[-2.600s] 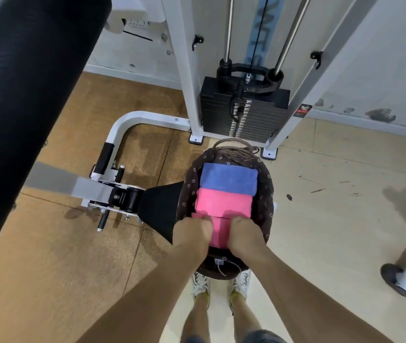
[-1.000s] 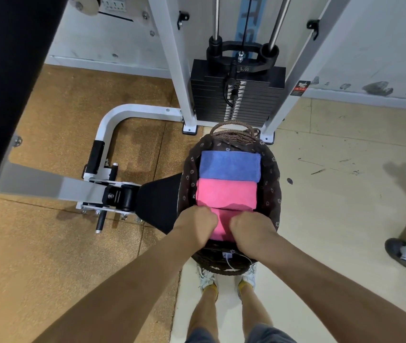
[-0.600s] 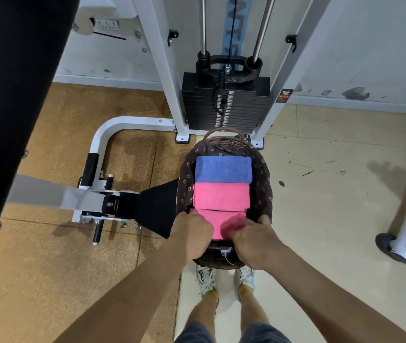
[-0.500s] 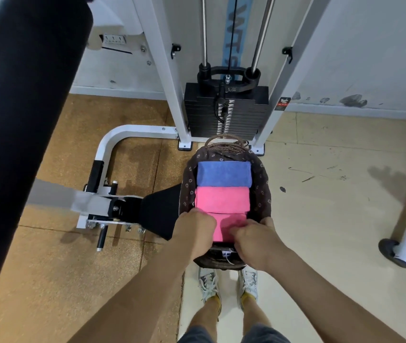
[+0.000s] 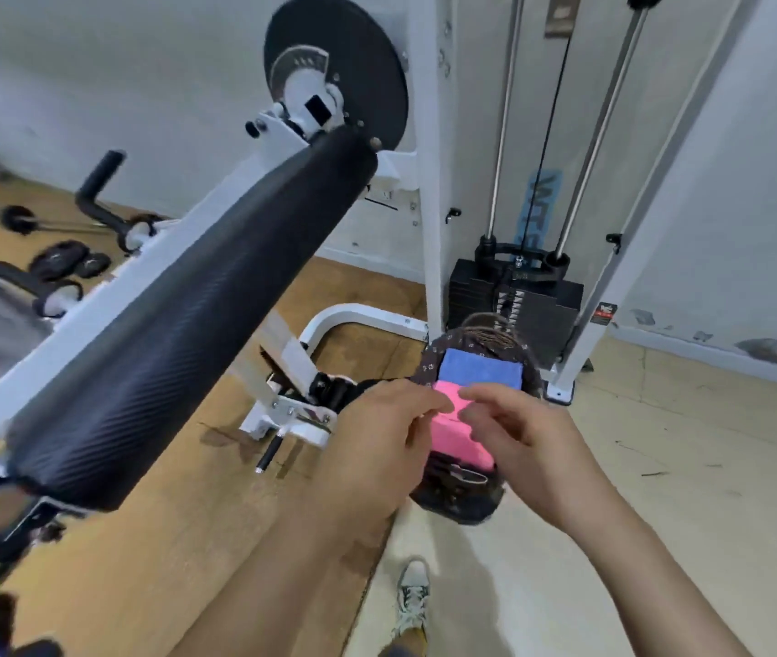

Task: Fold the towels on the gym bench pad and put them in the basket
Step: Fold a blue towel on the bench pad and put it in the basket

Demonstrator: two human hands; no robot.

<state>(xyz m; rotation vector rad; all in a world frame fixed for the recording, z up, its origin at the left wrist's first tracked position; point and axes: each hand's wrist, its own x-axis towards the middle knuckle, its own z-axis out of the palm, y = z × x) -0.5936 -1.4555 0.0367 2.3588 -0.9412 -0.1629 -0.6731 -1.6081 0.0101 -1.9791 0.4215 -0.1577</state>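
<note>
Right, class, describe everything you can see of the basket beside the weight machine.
The basket is oval, made of dark woven wicker, with a looped handle at its far end and a brown flower-print cloth lining. It stands upright on the floor before the weight stack. Inside lie a folded blue towel and, nearer, pink towels. The left hand and right hand partly hide it. Whether they touch it cannot be told.

1. The pad [image 5: 187, 315] is black vinyl with a fine woven texture and a dull sheen.
2. The machine frame [image 5: 429, 182] is smooth, glossy white-painted metal; the guide rods [image 5: 499, 135] are polished bare metal.
3. The blue towel [image 5: 481, 372] and pink towel [image 5: 460, 438] are soft, matt cloth.
4. The basket [image 5: 428, 367] is brown wicker lined with printed cloth.
5. The floor [image 5: 164, 538] is rough speckled board at left and smooth pale tile at right.
</note>
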